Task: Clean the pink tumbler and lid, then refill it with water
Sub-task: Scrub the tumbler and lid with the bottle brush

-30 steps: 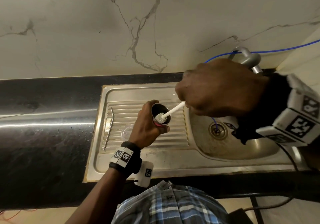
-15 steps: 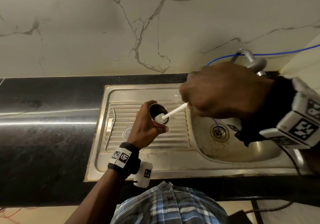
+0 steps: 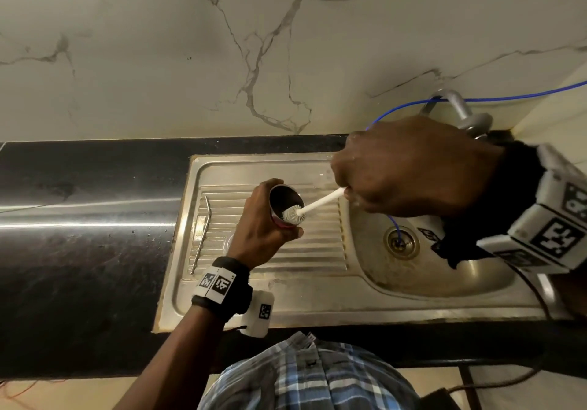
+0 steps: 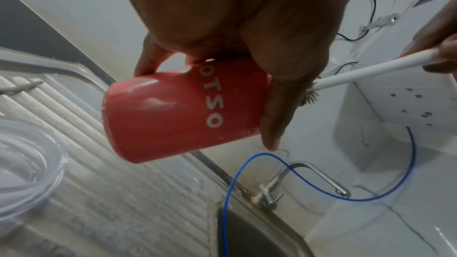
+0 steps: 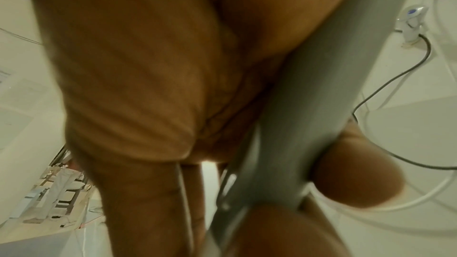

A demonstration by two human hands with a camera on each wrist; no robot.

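Note:
My left hand grips the pink tumbler around its body and holds it tilted over the draining board, mouth toward the right. The tumbler has white lettering on its side and a dark inside. My right hand grips the white handle of a bottle brush. The brush's white bristle head sits at the near rim of the tumbler's mouth. In the right wrist view the handle runs through my curled fingers. A clear round lid lies on the draining board below the tumbler.
The steel sink has a basin with a drain on the right and a ribbed draining board on the left. A bent metal straw lies at the board's left edge. A tap and a thin blue tube stand behind the basin.
The brush head has shifted slightly toward the near rim of the tumbler's mouth. Both hands stay in nearly the same place.

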